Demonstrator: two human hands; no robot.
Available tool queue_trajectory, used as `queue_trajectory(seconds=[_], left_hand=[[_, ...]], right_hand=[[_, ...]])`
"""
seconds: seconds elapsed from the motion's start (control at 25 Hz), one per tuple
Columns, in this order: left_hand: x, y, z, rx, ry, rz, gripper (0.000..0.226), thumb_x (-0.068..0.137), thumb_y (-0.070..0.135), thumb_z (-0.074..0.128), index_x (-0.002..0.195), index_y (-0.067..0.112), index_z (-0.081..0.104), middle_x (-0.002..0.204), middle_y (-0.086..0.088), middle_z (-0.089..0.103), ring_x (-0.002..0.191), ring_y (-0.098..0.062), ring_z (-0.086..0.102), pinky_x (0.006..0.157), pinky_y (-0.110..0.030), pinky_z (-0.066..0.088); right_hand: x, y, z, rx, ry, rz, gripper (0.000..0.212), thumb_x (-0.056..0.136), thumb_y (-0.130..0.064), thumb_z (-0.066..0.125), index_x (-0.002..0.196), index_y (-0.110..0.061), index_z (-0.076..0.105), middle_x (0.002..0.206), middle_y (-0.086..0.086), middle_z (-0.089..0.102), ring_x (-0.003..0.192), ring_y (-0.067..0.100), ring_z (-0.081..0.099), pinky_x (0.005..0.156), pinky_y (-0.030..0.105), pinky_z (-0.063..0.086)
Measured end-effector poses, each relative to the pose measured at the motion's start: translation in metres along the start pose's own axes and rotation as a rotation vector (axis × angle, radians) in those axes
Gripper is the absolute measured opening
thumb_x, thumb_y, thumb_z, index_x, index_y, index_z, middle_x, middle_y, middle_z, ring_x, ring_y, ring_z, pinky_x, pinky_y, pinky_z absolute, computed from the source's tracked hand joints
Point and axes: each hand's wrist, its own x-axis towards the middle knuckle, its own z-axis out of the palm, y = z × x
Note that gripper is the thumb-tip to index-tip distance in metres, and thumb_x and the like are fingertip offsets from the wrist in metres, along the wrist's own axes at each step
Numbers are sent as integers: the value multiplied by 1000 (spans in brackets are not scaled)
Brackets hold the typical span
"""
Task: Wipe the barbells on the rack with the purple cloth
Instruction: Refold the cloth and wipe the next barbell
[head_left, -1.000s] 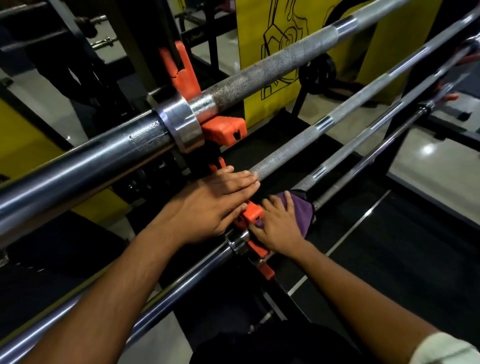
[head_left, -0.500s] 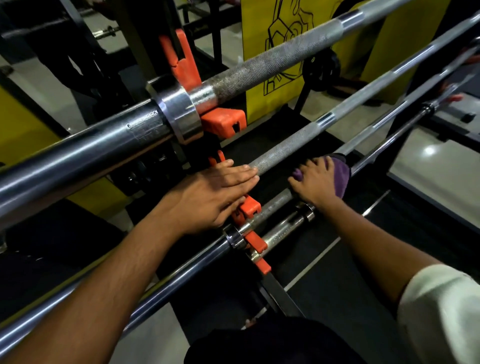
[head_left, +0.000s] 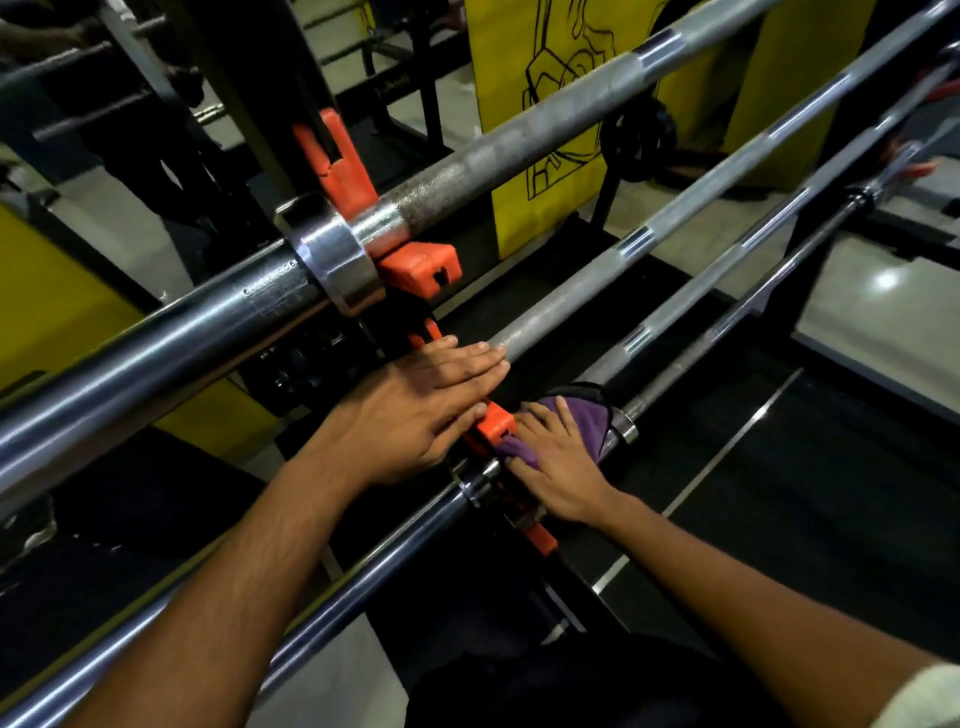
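Several steel barbells lie across the rack on orange hooks. The top barbell (head_left: 519, 135) is thick and close to me. My left hand (head_left: 421, 410) rests flat, fingers straight, on the second barbell (head_left: 613, 265) near an orange hook (head_left: 496, 421). My right hand (head_left: 558, 462) presses the purple cloth (head_left: 587, 421) onto the third barbell (head_left: 691, 301) just right of that hook, fingers wrapped over the cloth. The bar under the cloth is hidden. A thinner fourth barbell (head_left: 737, 322) runs alongside, its collar beside the cloth.
A black rack upright (head_left: 249, 93) with an orange J-hook (head_left: 337, 161) stands behind the top bar. A yellow panel (head_left: 509, 78) and a weight plate (head_left: 639, 137) sit beyond the bars. Dark rubber matting (head_left: 805, 493) covers the floor to the right.
My right hand has slid the purple cloth back down the third barbell toward the orange hook. My left hand has stayed on the second bar.
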Motion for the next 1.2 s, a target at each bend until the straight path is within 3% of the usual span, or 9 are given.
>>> queue_trajectory(seconds=[0.08, 0.16, 0.24, 0.32, 0.64, 0.72, 0.84, 1.04, 1.2], left_hand=[[1, 3, -3, -13, 14, -18, 46, 105, 32, 45, 144, 8, 51, 150, -8, 49, 139, -21, 47, 116, -44, 36], [8, 8, -5, -29, 6, -75, 48, 104, 34, 44, 145, 10, 50, 147, -7, 53, 134, -21, 51, 111, -42, 41], [23, 11, -3, -37, -40, -110, 52, 104, 37, 39, 149, 11, 44, 148, -6, 50, 135, -21, 48, 110, -39, 43], [41, 8, 4, -35, -131, -94, 57, 103, 35, 36, 154, 9, 33, 156, -10, 38, 142, -25, 39, 116, -39, 37], [87, -1, 26, -66, -276, -125, 83, 89, -12, 39, 159, 11, 3, 164, -3, -18, 153, -15, -9, 123, -28, 14], [88, 1, 26, -59, -302, -122, 91, 81, -20, 36, 159, 9, -1, 164, -6, -21, 153, -16, -14, 124, -26, 6], [90, 5, 20, -68, -333, -142, 91, 81, -20, 34, 158, 9, -4, 163, -8, -24, 152, -17, -18, 121, -22, -1], [94, 10, 14, -75, -353, -139, 94, 81, -21, 34, 157, 10, -11, 161, -7, -31, 150, -16, -24, 110, -11, -18], [94, 10, 13, -63, -336, -135, 96, 80, -21, 35, 157, 12, -12, 160, -4, -33, 150, -14, -24, 108, -9, -18]], right_hand=[[-11, -7, -24, 511, 135, 80, 34, 97, -24, 43, 117, -13, 69, 126, -7, 64, 131, 9, 48, 119, 27, 22], [-24, -7, -44, 1071, 518, 588, 23, 100, -23, 47, 104, -12, 68, 100, -1, 69, 106, 17, 61, 92, 29, 47], [-42, 13, -54, 1480, 821, 980, 24, 97, -35, 51, 97, -16, 66, 87, 6, 67, 85, 23, 64, 73, 32, 52], [-51, 31, -64, 1656, 950, 1060, 29, 94, -42, 48, 89, -18, 63, 85, 7, 66, 76, 23, 64, 69, 32, 52], [70, 117, -87, 1478, 1207, 1087, 37, 97, -47, 46, 76, -18, 55, 69, 6, 58, 70, 25, 61, 54, 26, 49], [97, 136, -84, 1384, 1177, 1114, 41, 96, -57, 43, 84, -21, 58, 81, 5, 63, 73, 23, 64, 69, 32, 56], [102, 139, -58, 1421, 1160, 1175, 67, 77, -80, 37, 111, -29, 64, 121, 3, 66, 106, 25, 64, 104, 42, 48], [95, 120, -46, 1492, 1118, 1088, 40, 95, -62, 40, 83, -26, 53, 88, 4, 63, 86, 25, 66, 84, 38, 54], [104, 198, -27, 1443, 1023, 1070, 57, 61, -82, 43, 92, -36, 54, 111, -4, 65, 120, 30, 63, 102, 47, 50]])
